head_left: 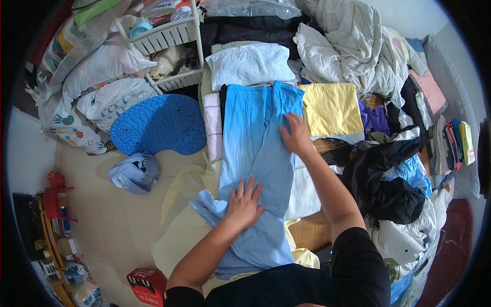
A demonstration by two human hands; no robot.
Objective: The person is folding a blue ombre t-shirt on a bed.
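A long blue garment (pixel 255 133), bright at its far end and paler nearer me, lies spread lengthwise in front of me. My left hand (pixel 245 205) rests flat on its pale lower part, fingers spread. Farther up, at the garment's right edge, my right hand (pixel 296 134) touches the cloth with its fingers apart. Beside that hand lies a folded yellow cloth (pixel 331 107). A folded light blue towel (pixel 249 64) sits just beyond the garment's far end. White fabric (pixel 304 192) shows under its right side.
At the left are a blue textured mat (pixel 157 124) and a crumpled blue-grey garment (pixel 134 173) on the floor. A white shelf rack (pixel 171 40) stands behind. Dark clothes (pixel 381 176) are heaped at right, near a folded stack (pixel 451 143). A red box (pixel 147 286) sits at lower left.
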